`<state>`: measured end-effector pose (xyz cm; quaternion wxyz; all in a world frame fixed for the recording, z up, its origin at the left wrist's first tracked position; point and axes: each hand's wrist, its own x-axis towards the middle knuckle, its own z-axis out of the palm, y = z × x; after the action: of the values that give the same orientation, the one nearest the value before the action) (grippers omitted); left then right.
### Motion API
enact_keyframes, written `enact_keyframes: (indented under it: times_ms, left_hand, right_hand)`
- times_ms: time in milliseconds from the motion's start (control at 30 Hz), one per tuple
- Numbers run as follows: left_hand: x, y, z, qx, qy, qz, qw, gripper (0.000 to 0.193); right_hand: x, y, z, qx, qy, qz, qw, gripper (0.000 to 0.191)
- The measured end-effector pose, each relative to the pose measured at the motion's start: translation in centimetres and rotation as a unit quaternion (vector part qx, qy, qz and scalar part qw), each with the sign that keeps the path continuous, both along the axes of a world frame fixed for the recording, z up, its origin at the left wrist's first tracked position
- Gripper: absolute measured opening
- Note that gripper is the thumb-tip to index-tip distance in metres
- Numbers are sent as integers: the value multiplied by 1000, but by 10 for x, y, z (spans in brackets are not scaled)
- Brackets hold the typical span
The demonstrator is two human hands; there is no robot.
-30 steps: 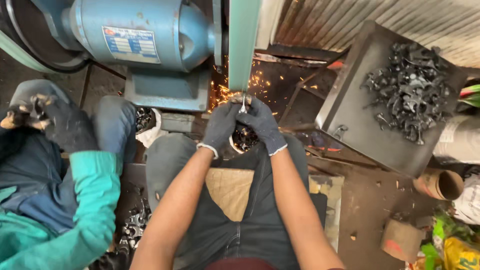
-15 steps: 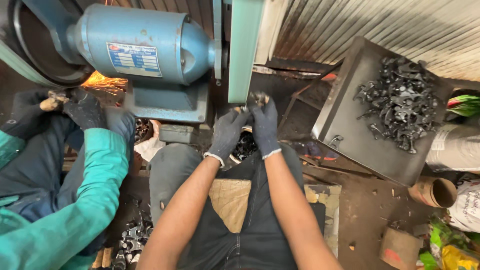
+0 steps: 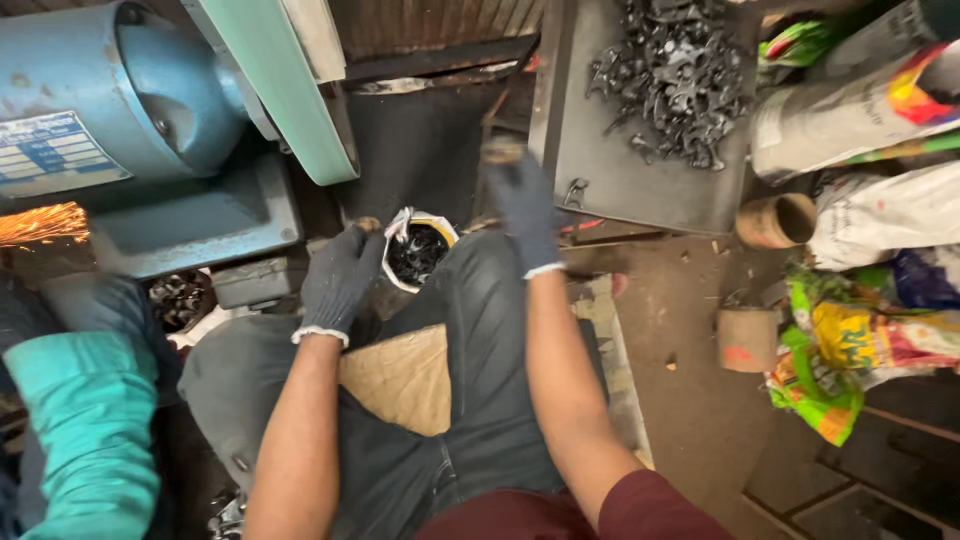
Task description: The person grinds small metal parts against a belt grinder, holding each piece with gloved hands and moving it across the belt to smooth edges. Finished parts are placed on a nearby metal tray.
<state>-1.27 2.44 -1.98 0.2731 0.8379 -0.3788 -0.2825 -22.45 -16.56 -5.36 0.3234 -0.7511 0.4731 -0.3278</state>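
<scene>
My left hand [image 3: 340, 275], in a dark glove, is curled with a small metal piece at its fingertips, just left of a white-rimmed container [image 3: 420, 250] of dark metal parts between my knees. My right hand [image 3: 525, 210], also gloved and motion-blurred, is stretched toward the near-left edge of a dark metal tray [image 3: 640, 190]. A heap of black metal parts [image 3: 670, 70] lies on the tray. A blurred brownish bit shows at the right fingertips; whether the hand holds it is unclear.
A blue motor [image 3: 100, 100] with a green belt guard [image 3: 290, 90] stands at upper left. Sparks [image 3: 40, 222] fly beside a co-worker's teal sleeve [image 3: 90, 400]. Cardboard tubes [image 3: 778, 220] and colourful bags [image 3: 850, 350] crowd the right side. A cardboard piece [image 3: 400, 380] lies on my lap.
Both hands have come away from the green belt. The left dropped toward the container; the right swung out toward the tray. The view shifted right and closer.
</scene>
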Motion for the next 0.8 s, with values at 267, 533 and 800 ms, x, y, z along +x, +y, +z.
enact_keyframes:
  times_ms: [267, 533, 800]
  left_hand:
    - [-11, -23, 17, 51, -12, -178, 983, 43]
    - [-23, -28, 18, -76, 174, -127, 973, 43]
    - [-25, 18, 36, -177, 147, -12, 973, 43]
  right_hand:
    - [-77, -55, -37, -79, 313, -149, 935, 38]
    - [-15, 32, 16, -1, -71, 81, 994, 26]
    - [46, 122, 42, 177, -144, 98, 969, 26]
